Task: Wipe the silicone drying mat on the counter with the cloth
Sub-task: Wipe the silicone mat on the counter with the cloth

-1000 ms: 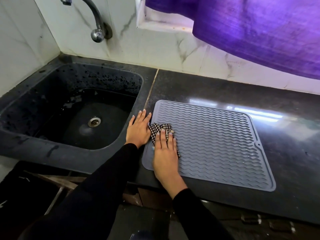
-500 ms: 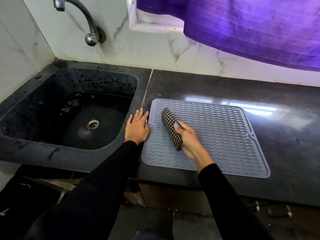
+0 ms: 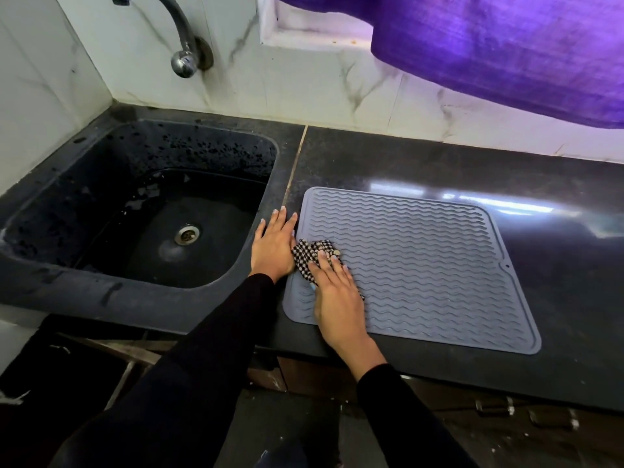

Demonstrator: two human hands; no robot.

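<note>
A grey silicone drying mat (image 3: 422, 265) with wavy ridges lies flat on the dark counter (image 3: 557, 265), right of the sink. A black-and-white checked cloth (image 3: 305, 253) sits crumpled on the mat's left part. My right hand (image 3: 337, 292) presses flat on the cloth, fingers pointing away from me and covering much of it. My left hand (image 3: 273, 246) rests flat on the counter strip between sink and mat, fingers spread, its edge touching the mat's left border.
A black sink (image 3: 152, 224) with a metal drain (image 3: 186, 234) is at the left, a steel tap (image 3: 182, 45) above it. A purple cloth (image 3: 506, 52) hangs over the marble wall at the back right. The counter's front edge runs just below the mat.
My right hand has brought the cloth back from the mat's middle-left to its left edge and laid it flat under the palm. My left hand stays in place.
</note>
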